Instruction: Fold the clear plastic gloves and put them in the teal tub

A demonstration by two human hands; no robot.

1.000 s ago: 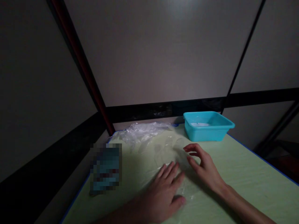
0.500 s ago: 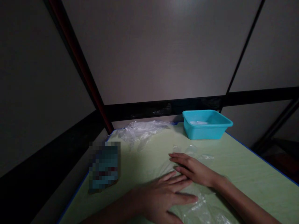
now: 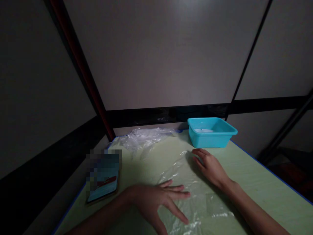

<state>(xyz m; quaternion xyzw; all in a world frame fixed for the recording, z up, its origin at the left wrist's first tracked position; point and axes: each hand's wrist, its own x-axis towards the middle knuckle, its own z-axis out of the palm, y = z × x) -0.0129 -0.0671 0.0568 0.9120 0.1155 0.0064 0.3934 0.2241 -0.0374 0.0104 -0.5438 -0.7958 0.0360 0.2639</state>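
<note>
A clear plastic bag (image 3: 195, 195) lies spread and wrinkled on the light green table (image 3: 259, 182) in front of me. My left hand (image 3: 158, 199) is over its left part, palm down with the fingers spread wide. Near the bag's far right edge is my right hand (image 3: 210, 168), its fingers loosely stretched and nothing seen in them. Whether the right fingertips touch the plastic I cannot tell.
A turquoise basin (image 3: 210, 138) with something white inside stands at the back right. Crumpled clear plastic (image 3: 146, 135) lies along the back edge. A phone (image 3: 105, 182), partly pixelated, is at the left. Panelled walls (image 3: 166, 58) rise behind the table.
My hands have moved apart: the left toward the left, the right up and away toward the basin. More of the plastic between them shows, lying flatter. The view has shifted slightly.
</note>
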